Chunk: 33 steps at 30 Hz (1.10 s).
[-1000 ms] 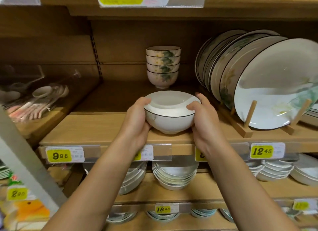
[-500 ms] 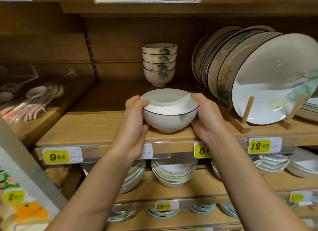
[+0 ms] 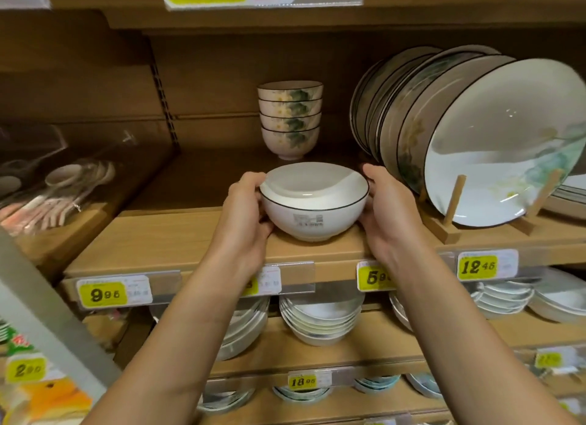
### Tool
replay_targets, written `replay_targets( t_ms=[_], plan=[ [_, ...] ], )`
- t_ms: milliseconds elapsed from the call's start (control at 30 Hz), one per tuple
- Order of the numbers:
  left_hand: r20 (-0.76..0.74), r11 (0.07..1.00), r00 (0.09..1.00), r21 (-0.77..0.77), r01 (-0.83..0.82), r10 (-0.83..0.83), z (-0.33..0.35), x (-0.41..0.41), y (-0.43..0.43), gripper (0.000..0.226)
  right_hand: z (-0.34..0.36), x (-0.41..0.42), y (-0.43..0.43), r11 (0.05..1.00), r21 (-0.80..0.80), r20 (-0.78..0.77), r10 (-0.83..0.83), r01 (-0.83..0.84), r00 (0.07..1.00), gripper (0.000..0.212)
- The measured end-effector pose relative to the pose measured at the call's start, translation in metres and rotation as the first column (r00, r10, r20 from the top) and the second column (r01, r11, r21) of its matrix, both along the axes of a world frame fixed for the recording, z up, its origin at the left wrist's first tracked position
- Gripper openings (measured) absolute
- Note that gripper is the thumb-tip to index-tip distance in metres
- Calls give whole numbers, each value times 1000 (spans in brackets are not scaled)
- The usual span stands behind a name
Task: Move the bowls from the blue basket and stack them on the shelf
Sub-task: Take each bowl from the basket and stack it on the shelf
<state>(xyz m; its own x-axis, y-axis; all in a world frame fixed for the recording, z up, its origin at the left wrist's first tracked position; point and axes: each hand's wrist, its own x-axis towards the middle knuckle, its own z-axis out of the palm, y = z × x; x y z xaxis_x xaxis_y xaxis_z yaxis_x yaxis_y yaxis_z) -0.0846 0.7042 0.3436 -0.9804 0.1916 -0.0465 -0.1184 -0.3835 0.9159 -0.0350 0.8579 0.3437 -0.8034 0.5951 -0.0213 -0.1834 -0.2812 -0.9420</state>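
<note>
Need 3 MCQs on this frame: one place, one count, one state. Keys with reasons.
1. Where is the white bowl? A) on the shelf, before the floral stack B) atop that stack C) on the floor
2. Bowls in the floral stack? A) two B) four C) six
3. What holds the white bowl? A) neither hand B) one hand C) both hands
Key: 1 A, its foot sits on the board; 2 B, four rims show; 3 C, left hand and right hand cup its sides.
</note>
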Motion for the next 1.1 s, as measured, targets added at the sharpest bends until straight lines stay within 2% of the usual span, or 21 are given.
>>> replay_targets(
  t_ms=[67,133,200,300,400,433,533,567,600,700,800,900,1033,1100],
  plan=[
    [39,999,999,3,-37,37,10,-7,3,14,-8,6,-5,997,59,-40,46,-43,998,36],
    [42,999,999,-4,35,-35,13,-8,8,18,-15,7,-14,983,165,-18,84,-80,996,60],
    [28,997,997,-11,74,-74,5,-4,10,28,-11,1,-13,981,179,9,70,-70,998,54],
    [-31,999,998,6,49,-49,-8,3,2,31,7,-6,-3,998,33,75,60,-62,995,25],
    [-15,999,1000,37,-21,22,-5,-7,-3,27,3,-4,6,997,72,56,9,-13,998,15],
    [-1,999,999,26,-36,36,-1,-9,-2,27,-2,0,6,995,91,29,33,-35,999,18],
    [-17,998,998,-8,64,-64,1,-7,3,30,-14,6,-5,971,188,12,148,-148,989,59],
    [-22,996,996,-4,89,-89,-2,-5,4,31,-15,3,-6,966,216,20,140,-141,990,63],
    [-39,995,994,-4,100,-100,-5,-4,3,32,-13,-1,-6,968,216,22,127,-128,992,58],
    [-116,990,984,-50,130,-135,-12,-1,-6,33,-3,-9,-4,985,86,25,146,-148,989,30],
    [-169,967,956,-137,216,-238,-13,-5,-23,35,-3,-6,6,966,62,18,249,-249,968,24],
    [-178,950,943,-190,248,-282,-13,-8,-41,64,-7,5,22,933,60,-26,356,-354,934,28],
    [-205,932,925,-245,267,-319,-15,-14,-56,90,-12,18,44,853,55,-81,522,-519,849,68],
    [-202,914,912,-277,298,-358,-14,-14,-53,97,-12,18,47,796,89,-105,606,-599,789,65]
  ],
)
